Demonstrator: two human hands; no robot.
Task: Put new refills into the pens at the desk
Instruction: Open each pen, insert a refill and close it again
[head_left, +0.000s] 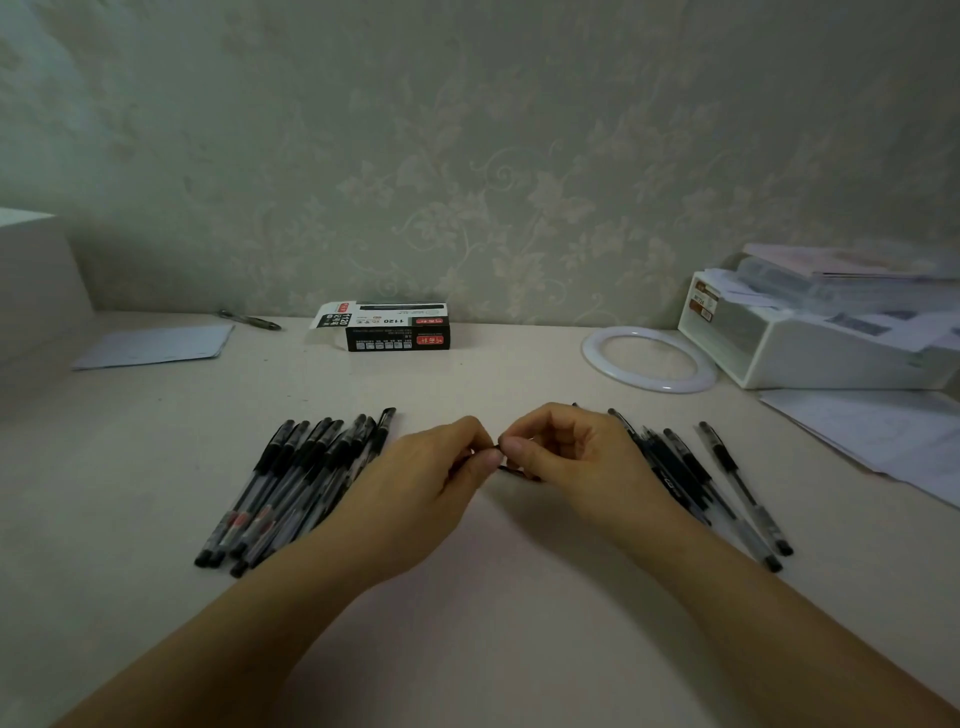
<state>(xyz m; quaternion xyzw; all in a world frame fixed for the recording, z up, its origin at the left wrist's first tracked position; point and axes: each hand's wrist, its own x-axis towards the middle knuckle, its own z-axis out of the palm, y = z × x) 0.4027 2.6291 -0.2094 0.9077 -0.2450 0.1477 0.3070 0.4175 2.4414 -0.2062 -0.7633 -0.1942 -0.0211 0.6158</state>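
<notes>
My left hand (431, 467) and my right hand (566, 452) meet at the middle of the desk, both closed on one black pen (511, 467) that lies almost hidden between their fingertips. A pile of several black gel pens (296, 483) fans out to the left of my left hand. Another group of several black pens (727, 483) lies to the right of my right hand. An open black refill box (392, 327) rests near the wall, its white flap lifted at the left end.
A white ring (649, 358) lies at the right back, beside a white organiser (810, 343) piled with papers. Loose sheets (883, 441) spread along the right edge. A paper sheet (156, 345) and a single pen (249, 319) sit at the left back, near a white block (31, 270).
</notes>
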